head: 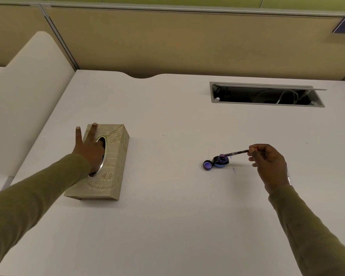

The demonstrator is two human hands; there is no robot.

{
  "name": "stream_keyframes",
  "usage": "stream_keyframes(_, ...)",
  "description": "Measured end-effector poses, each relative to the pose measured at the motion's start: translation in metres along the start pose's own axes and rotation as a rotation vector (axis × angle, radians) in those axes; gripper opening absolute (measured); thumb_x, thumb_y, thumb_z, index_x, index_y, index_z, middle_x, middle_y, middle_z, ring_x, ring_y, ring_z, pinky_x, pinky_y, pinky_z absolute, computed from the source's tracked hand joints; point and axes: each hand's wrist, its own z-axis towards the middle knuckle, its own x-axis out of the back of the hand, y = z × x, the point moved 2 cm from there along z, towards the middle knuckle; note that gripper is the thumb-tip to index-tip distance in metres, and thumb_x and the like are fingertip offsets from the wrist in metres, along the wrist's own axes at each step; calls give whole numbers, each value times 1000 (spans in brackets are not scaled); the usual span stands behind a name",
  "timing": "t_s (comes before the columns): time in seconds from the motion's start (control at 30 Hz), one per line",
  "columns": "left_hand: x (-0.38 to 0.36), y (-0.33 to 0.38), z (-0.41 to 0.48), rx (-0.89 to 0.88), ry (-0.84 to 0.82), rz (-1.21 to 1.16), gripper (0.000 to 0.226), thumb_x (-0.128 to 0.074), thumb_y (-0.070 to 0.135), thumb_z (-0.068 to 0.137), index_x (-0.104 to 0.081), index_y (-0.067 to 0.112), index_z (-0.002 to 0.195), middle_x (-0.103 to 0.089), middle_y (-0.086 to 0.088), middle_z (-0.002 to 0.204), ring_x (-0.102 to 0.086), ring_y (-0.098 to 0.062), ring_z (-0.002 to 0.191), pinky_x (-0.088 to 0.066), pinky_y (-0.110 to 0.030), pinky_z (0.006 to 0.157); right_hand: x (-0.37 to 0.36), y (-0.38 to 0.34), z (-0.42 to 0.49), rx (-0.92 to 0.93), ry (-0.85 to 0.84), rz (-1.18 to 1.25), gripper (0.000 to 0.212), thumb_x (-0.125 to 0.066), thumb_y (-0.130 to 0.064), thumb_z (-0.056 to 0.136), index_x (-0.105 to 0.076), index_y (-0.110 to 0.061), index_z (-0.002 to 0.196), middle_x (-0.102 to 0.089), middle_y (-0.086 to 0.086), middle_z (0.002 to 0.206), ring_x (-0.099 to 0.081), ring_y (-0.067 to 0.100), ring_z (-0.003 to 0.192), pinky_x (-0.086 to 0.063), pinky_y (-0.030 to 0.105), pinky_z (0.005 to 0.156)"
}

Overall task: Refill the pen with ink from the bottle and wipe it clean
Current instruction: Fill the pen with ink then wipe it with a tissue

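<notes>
A small open ink bottle (220, 161) with purple ink stands on the white desk (167, 226), right of centre. Its round cap (207, 165) lies upturned just left of it. My right hand (268, 165) pinches the rear end of a thin dark pen (237, 152), whose tip rests at the bottle's mouth. At the left, a beige embossed tissue box (116, 156) lies on the desk. My left hand (88, 148) rests on it with thumb and some fingers reaching into the oval slot; two fingers stretch out flat on the box top. No tissue shows.
An open cable well (265, 94) with a raised lid is set into the desk at the back right. Beige partition panels (187, 40) stand behind the desk, and a cream side divider (28, 96) rises at the left. A small purple ink mark (233, 170) lies near the bottle.
</notes>
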Motion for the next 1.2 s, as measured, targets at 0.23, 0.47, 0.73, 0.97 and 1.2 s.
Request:
stream_keyframes(0.23,-3,2,1,20,-3,-21,52,-59,14,80,-52,13,132,-25,0,155,30,-41,142,3,-71,111,0,2,-4,1,15,11,13,-61,-11,96,-69,-8,106,-71,5,85,-63,1,65,-52,13,58)
stream_keyframes(0.47,-2,1,0,9,-10,-57,40,-63,13,80,-60,11,120,-23,-3,156,28,-40,144,4,-70,113,1,2,-7,1,16,26,13,-61,-11,97,-69,-8,106,-71,6,86,-64,2,66,-51,12,58)
stream_keyframes(0.73,-9,-14,1,-89,170,-376,13,-54,8,86,-60,18,79,-54,4,122,7,-31,151,13,-65,112,4,0,-6,4,17,45,12,-60,-11,97,-69,-9,105,-71,-5,80,-65,7,69,-51,11,58)
stream_keyframes(0.97,1,-31,-12,-131,421,-601,7,-72,15,80,-67,13,74,-61,-2,111,-48,-29,119,-12,-53,115,7,-2,-5,14,7,25,11,-61,-15,96,-69,-18,102,-73,-11,76,-65,6,70,-52,11,59)
stream_keyframes(1.2,7,-42,-25,-103,449,-791,11,-74,7,73,-63,5,74,-64,-12,80,-56,-36,79,-42,-39,71,8,-4,-2,30,-2,19,13,-61,-15,97,-69,-11,106,-71,1,85,-65,12,74,-53,11,59)
